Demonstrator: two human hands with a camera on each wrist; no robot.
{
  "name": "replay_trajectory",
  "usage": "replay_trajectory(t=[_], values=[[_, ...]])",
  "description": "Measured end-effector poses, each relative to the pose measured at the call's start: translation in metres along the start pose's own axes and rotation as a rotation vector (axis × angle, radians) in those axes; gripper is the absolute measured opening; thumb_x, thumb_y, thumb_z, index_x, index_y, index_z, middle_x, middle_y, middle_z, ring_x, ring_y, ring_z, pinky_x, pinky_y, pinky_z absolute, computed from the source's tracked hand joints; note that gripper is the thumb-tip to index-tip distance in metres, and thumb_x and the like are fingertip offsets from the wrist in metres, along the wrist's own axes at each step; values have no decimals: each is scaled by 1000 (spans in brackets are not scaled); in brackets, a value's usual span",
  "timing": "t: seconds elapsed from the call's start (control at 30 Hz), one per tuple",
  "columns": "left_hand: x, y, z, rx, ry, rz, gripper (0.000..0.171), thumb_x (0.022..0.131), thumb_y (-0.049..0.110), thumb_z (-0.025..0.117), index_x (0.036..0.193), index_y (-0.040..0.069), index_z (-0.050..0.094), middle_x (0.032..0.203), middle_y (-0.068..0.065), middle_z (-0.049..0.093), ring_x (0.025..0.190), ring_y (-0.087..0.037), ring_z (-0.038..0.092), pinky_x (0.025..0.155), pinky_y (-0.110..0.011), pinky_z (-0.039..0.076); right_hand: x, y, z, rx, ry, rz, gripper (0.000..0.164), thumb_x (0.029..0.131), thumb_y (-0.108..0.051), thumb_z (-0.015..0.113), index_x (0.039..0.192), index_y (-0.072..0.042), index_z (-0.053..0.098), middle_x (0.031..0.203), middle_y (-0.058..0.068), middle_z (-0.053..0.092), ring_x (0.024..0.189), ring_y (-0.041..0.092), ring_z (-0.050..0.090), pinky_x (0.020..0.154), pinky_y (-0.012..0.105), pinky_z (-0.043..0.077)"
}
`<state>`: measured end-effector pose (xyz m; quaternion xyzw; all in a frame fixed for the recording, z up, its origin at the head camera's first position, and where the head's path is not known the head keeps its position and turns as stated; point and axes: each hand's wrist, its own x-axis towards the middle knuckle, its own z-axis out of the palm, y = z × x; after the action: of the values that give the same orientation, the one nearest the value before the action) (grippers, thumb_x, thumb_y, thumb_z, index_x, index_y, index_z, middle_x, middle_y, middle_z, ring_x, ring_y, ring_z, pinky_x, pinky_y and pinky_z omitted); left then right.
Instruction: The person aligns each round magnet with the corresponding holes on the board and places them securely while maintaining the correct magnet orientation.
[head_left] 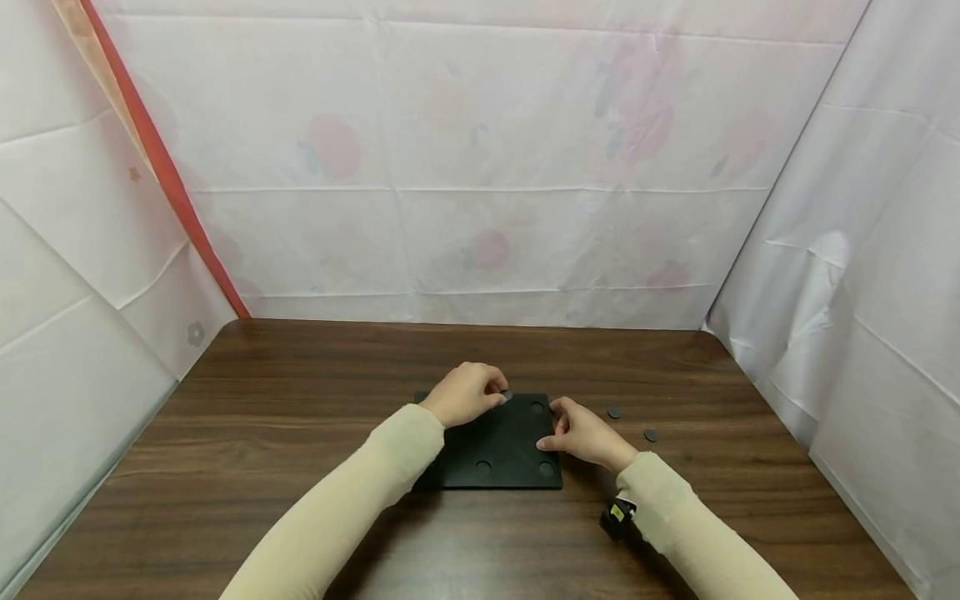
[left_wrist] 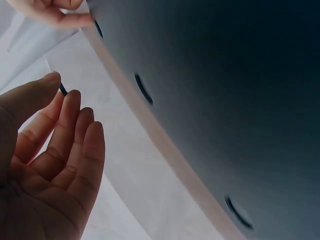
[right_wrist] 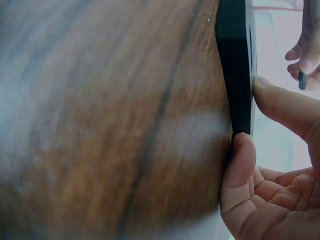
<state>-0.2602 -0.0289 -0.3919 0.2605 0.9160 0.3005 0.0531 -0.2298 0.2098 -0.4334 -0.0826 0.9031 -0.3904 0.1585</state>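
A flat black rectangular board (head_left: 498, 446) with shallow round recesses lies on the table. Over its far edge my left hand (head_left: 463, 395) pinches a small dark disc (head_left: 507, 395) between thumb and fingertips. The left wrist view shows that disc (left_wrist: 63, 89) edge-on, apart from the board. At the right edge, my right hand (head_left: 588, 433) holds the board, its thumb on the top face and curled fingers against the side (right_wrist: 235, 75). Recesses show near the right corners and at the near middle; my left forearm and hand hide the board's left part.
Two loose dark discs, one nearer the board (head_left: 614, 412) and one farther right (head_left: 650, 435), lie on the brown wooden table (head_left: 315, 400). A small black device (head_left: 617, 518) sits at the right wrist. White patterned cloth (head_left: 480, 167) hangs behind and on both sides.
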Motion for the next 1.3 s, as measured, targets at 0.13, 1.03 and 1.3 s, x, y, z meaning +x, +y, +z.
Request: replay_trajectory(t=[0.13,1.03,1.3], values=[[7,8,8,11,-24,2,18,94,18,67,110,11,70,99,-2,70,84,-12,64,78,-30,54,0,0,-1,-5,-5,-1,70,84,-22,78,140,0,42,77,6,56,62,17,50,58,29,40],[45,24,42,167,-63,-85,14,92,19,69,104,12,73,102,-3,71,83,-16,65,78,-31,55,2,0,1,-9,8,3,65,84,-19,79,137,-2,45,76,6,56,60,17,49,57,30,39],[49,26,46,259,-56,-54,10,92,19,70,99,12,74,98,-3,72,77,-14,63,74,-30,54,1,1,1,-10,10,-4,65,84,-19,78,137,-2,45,75,6,56,60,17,48,56,30,39]])
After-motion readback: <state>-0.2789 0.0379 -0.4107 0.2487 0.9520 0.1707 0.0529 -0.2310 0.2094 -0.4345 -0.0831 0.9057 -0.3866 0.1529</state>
